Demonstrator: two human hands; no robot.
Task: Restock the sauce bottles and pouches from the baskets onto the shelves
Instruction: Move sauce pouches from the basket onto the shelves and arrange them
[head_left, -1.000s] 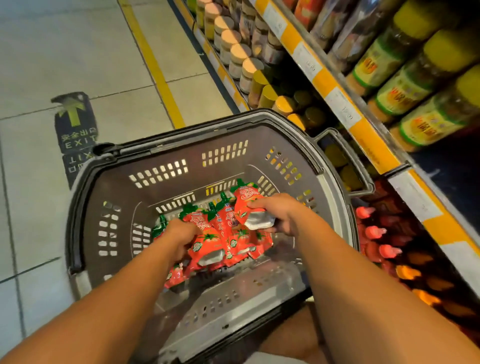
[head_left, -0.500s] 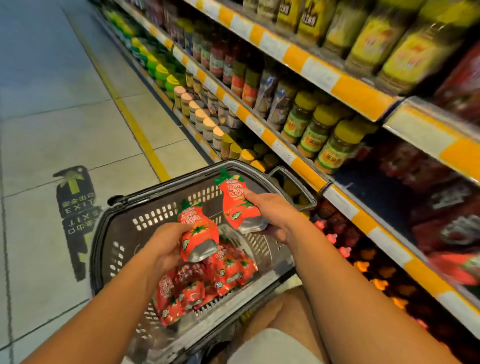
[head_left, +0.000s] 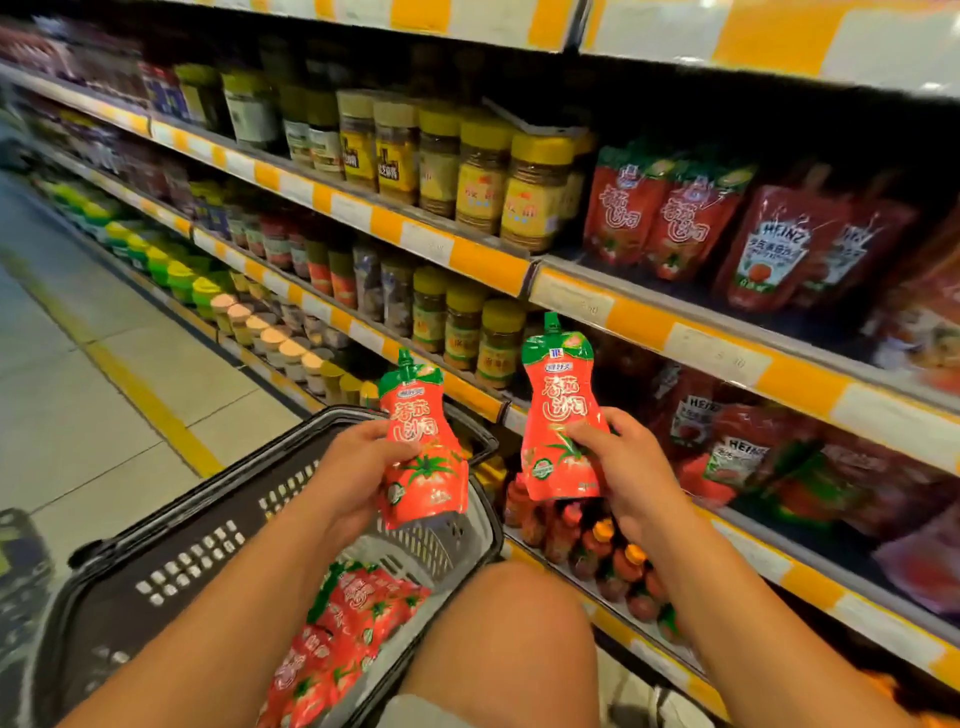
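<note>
Pouches in both my hands, held up in front of the shelving. My left hand (head_left: 358, 467) grips a red tomato-sauce pouch (head_left: 422, 457) by its left edge, thumb across the front, fingers curled behind; green spout end up, tilted a little to the left. My right hand (head_left: 623, 467) holds a second pouch (head_left: 561, 421) of the same kind, thumb pressed over its lower front, fingers wrapped round the back; this one stands nearly upright and sits higher than the left one. The two pouches are near each other but apart. Below my left forearm, the dark plastic basket (head_left: 171, 561) sits on the floor, with more red pouches (head_left: 353, 613) lying in a heap at its bottom. My bare knee (head_left: 514, 618) is just beside the basket's right rim. Ahead on the right, a shelf (head_left: 675, 332) with an orange-and-white price strip carries standing red pouches (head_left: 660, 213) that look like the same kind, next to Heinz pouches (head_left: 769, 249). To the left on that same level, jars with yellow lids (head_left: 488, 171) stand in rows. On the lowest shelf, just under my right hand, small bottles with red and orange caps (head_left: 597, 551) stand packed together. Tiled floor with a yellow line (head_left: 145, 400) runs along the aisle to my left.
</note>
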